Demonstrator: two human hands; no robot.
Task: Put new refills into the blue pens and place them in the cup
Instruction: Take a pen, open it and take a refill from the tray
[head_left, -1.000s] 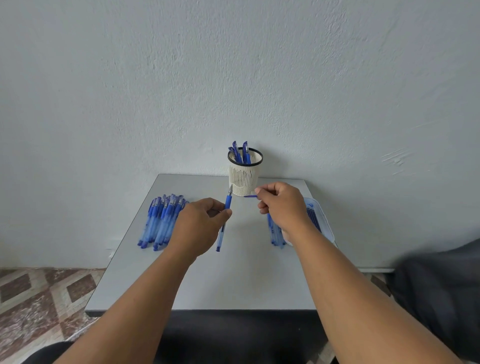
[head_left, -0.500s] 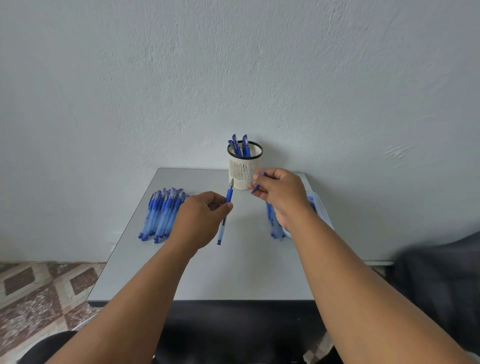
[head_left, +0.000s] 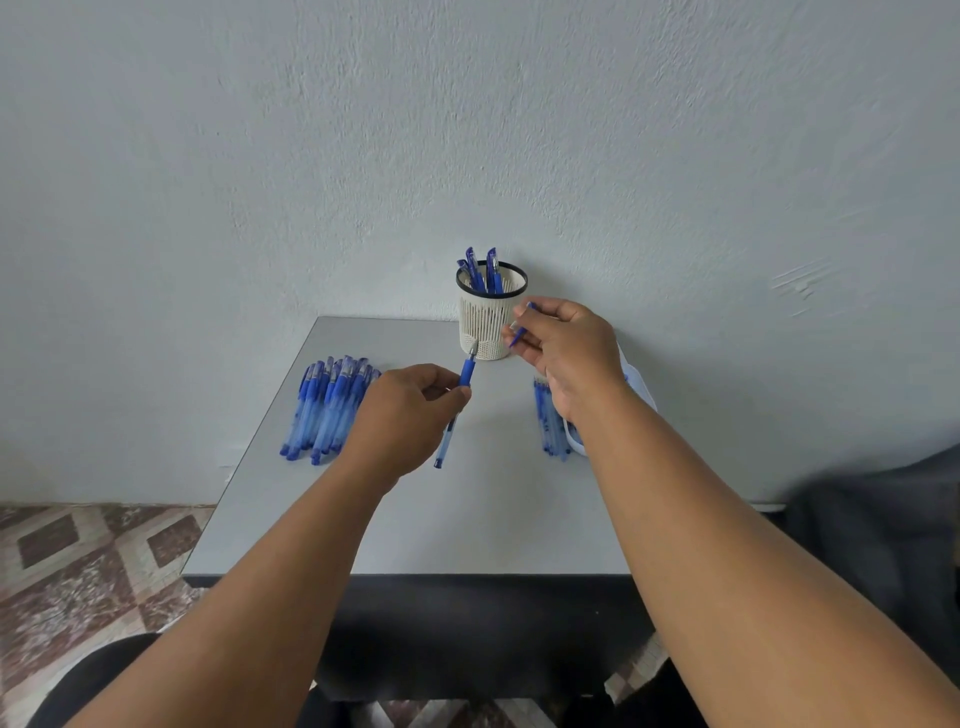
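My left hand (head_left: 410, 415) grips a blue pen (head_left: 460, 402) by its middle, tip pointing up toward the cup. My right hand (head_left: 566, 348) pinches a thin blue piece (head_left: 521, 325), a cap or refill end, just right of the cup. The white mesh cup (head_left: 491, 317) with a black rim stands at the table's far edge and holds several blue pens (head_left: 483, 270). A pile of blue pens (head_left: 327, 405) lies on the left of the grey table (head_left: 415, 530).
A white tray (head_left: 636, 384) lies on the table's right side, mostly hidden behind my right forearm, with blue refills (head_left: 550, 421) beside it. A pale wall rises just behind the table. Patterned floor tiles (head_left: 78, 561) show at the left, dark fabric (head_left: 883, 519) at the right.
My right hand has risen and shifted right, from level with the pen to beside the cup's rim, tilting its thin blue piece upright. My left hand has kept its pen nearly still.
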